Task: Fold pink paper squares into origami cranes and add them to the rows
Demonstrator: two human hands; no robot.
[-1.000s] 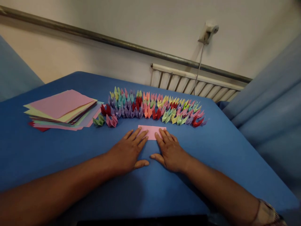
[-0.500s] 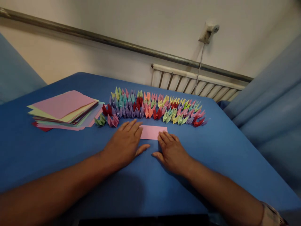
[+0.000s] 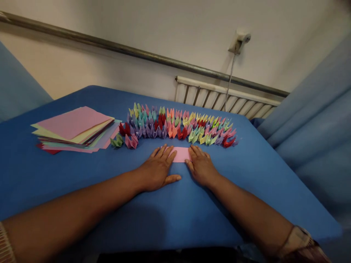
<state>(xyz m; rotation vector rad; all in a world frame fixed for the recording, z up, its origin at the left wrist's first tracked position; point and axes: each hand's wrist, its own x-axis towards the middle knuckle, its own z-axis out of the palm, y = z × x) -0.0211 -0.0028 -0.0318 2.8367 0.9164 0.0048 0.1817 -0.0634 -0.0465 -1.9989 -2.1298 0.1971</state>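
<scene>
A pink paper rectangle (image 3: 181, 155), apparently a folded sheet, lies flat on the blue table in front of me. Resting on its left end is my left hand (image 3: 159, 168), palm down, fingers stretched out and thumb spread away from the paper. My right hand (image 3: 201, 165) lies flat over the right end, its thumb on the paper's lower edge. Only the middle of the paper shows between the hands; both ends are covered. Just beyond it stand rows of folded paper cranes (image 3: 172, 130) in many colours.
A stack of coloured paper sheets (image 3: 75, 124) lies at the left of the blue table (image 3: 263, 190). Behind the table are a metal rail (image 3: 142, 54), a radiator (image 3: 208, 95) and a wall socket with a cable (image 3: 238, 44). Blue curtains (image 3: 323, 128) hang at the right.
My left hand has slid right along the paper. My right hand has shifted slightly up, fingers now at the paper's upper edge. Less of the pink paper shows between them.
</scene>
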